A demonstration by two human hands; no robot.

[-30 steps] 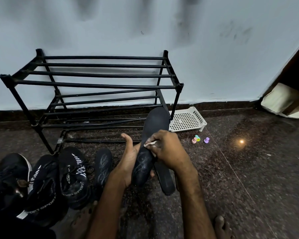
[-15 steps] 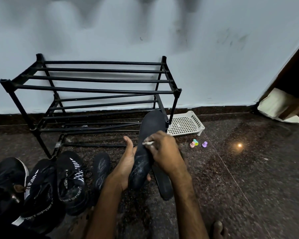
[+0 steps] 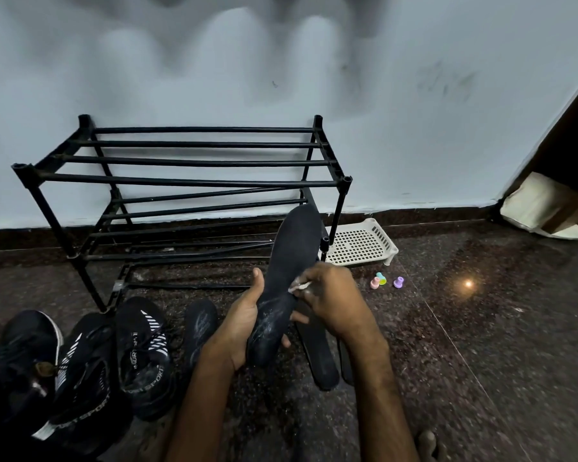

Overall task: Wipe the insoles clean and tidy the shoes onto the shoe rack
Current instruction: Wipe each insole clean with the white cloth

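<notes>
1. Change: almost none. Your right hand [image 3: 334, 301] has kept the white wipe [image 3: 299, 286] at mid-insole, nudged toward the right edge. The view has tipped up slightly.
2. Meaning: you're likely still scrubbing. Pale scuffs show at the heel, so this insole probably isn't done.
3. Grip: your left hand [image 3: 244, 325] curls round the heel end of the held insole [image 3: 294, 248], thumb up. Your right fingers pinch the wipe against it.
4. Location: the insole is centre frame, toe toward 12 o'clock, in front of the shoe rack [image 3: 194, 181]. No shoes are racked yet.
5. Textures: the insole is flat, matte, dark and thin. The rack is black tubing at 11 o'clock. The floor [image 3: 481, 328] is glossy speckled stone.
6. The shoes [image 3: 144, 355] at 8 o'clock are black knit with white stripes. A loose insole [image 3: 317, 358] lies at 5 o'clock. A white perforated tray [image 3: 357, 245] is at 1 o'clock.
</notes>
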